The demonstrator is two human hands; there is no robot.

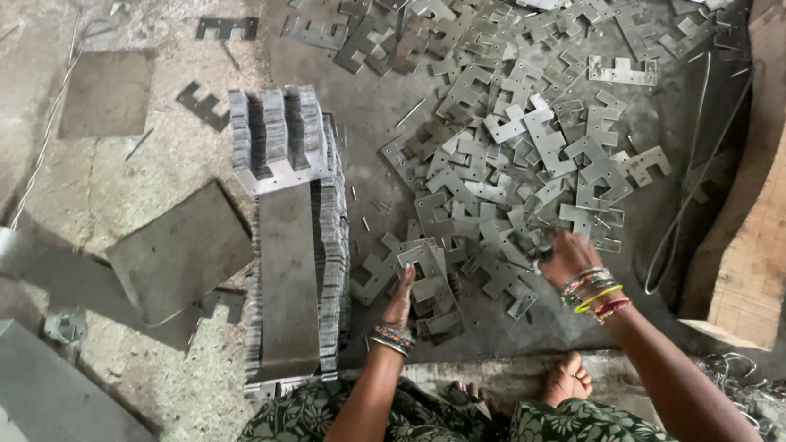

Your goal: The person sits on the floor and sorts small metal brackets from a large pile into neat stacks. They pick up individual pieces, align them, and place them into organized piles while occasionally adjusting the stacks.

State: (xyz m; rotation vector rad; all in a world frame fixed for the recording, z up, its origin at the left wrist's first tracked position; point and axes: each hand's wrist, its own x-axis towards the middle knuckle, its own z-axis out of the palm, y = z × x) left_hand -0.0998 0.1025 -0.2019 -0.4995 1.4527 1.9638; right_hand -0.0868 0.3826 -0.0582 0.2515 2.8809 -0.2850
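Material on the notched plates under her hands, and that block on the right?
Notched plates: thin sheet metal, likely steel, dull grey with faint glints, flat stamped edges. Block: looks like raw wood, pale tan, visible grain, unfinished. Left hand and right hand rest on the plates.

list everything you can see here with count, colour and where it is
loose stamped metal pieces: too many to count, grey, scattered over the floor centre to top right
stacked metal pieces: several tight rows, grey, left of the loose heap
long flat plate: one, grey, lying on top of the stacks
flat metal sheets: a few, grey, on the floor at left
wooden block: one, light brown, along the right edge
wire: one loop, grey, beside the block
floor: grey, dusty
left hand: one, bangles on the wrist, on the near pieces
right hand: one, bangles on the wrist, reaching into the heap
foot: one clearly seen, bare, bottom centre
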